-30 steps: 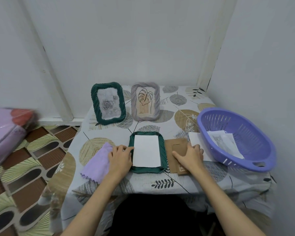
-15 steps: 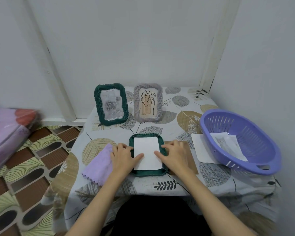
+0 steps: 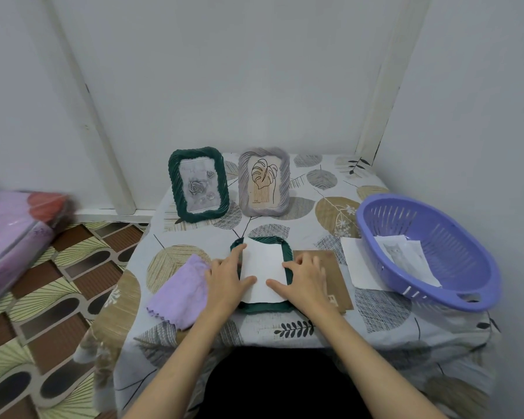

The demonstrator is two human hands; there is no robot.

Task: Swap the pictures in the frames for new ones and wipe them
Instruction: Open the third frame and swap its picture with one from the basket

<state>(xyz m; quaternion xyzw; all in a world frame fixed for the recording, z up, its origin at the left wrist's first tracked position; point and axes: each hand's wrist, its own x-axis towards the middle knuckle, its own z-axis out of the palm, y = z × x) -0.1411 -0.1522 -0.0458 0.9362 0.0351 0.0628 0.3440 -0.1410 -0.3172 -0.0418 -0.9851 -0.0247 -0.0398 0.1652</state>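
Seating the new print in the face-down green frame

Left hand [image 3: 224, 278] lies flat, thumb pressing the white sheet [image 3: 262, 267] inside the green frame [image 3: 287, 258] at table centre; right hand [image 3: 304, 275] presses likewise. Paper looks thin and creasable, I'd handle its edges only.

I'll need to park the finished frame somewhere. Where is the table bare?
Bare cloth lies behind the basket, right of the grey frame, and along the front edge below the brown backing board. A narrower strip runs between the standing frames and the flat green frame. Around both hands is crowded.
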